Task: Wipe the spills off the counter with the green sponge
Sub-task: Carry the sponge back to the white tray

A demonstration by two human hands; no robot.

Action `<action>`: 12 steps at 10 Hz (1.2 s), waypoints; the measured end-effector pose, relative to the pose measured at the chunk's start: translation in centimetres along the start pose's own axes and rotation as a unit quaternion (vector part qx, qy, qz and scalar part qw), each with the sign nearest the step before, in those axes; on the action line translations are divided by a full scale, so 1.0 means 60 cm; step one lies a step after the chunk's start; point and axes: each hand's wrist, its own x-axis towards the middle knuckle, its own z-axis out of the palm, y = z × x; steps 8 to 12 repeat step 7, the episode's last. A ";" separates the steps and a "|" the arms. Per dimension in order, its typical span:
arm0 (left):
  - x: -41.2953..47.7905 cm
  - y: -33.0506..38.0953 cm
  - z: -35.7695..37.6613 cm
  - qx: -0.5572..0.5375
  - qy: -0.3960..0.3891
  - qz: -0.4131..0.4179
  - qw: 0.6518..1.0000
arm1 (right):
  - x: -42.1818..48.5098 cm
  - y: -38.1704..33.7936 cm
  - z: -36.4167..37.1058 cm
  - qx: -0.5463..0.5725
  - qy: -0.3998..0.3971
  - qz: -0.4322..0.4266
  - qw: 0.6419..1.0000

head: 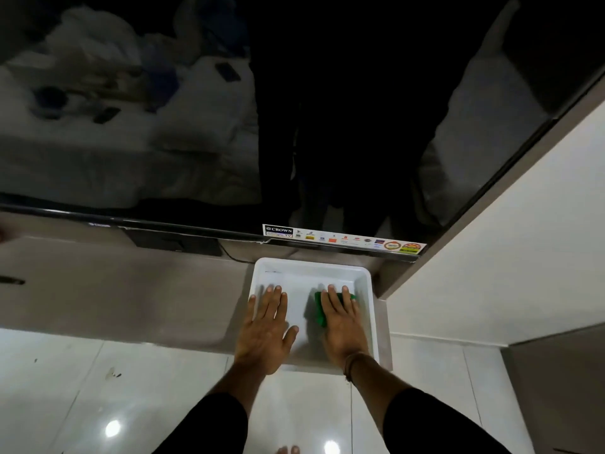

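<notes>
The right hand (340, 317) lies flat with fingers spread, pressing down on the green sponge (320, 310), which shows at the hand's left edge and past its fingertips. The sponge sits inside a white tray (366, 277), toward the tray's right side. The left hand (265, 326) is also open and flat, palm down, fingers slightly spread, resting on the tray's left part and holding nothing. A thin band (352, 363) circles the right wrist, and both forearms end in dark sleeves (425, 417).

The tray rests on the bench (114, 299), close to its right end and front edge, just beside a pale wall panel (491, 257). Above and behind the tray hangs a dark TV (196, 126) with a strip of stickers (343, 239) along its lower edge. Below the bench the glossy tiled floor (98, 404) shows bright light reflections, and toes (288, 449) peek in at the bottom.
</notes>
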 end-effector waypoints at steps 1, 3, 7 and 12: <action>0.001 -0.001 0.013 0.001 0.003 0.003 1.000 | 0.001 0.008 0.018 -0.006 -0.050 0.003 0.999; 0.008 -0.003 0.016 0.002 0.008 0.005 1.000 | 0.008 0.012 0.030 -0.007 -0.088 0.001 0.996; -0.055 0.176 -0.060 -0.039 0.060 0.069 0.995 | -0.272 0.057 -0.184 0.212 0.149 0.018 0.966; -0.055 0.176 -0.060 -0.039 0.060 0.069 0.995 | -0.272 0.057 -0.184 0.212 0.149 0.018 0.966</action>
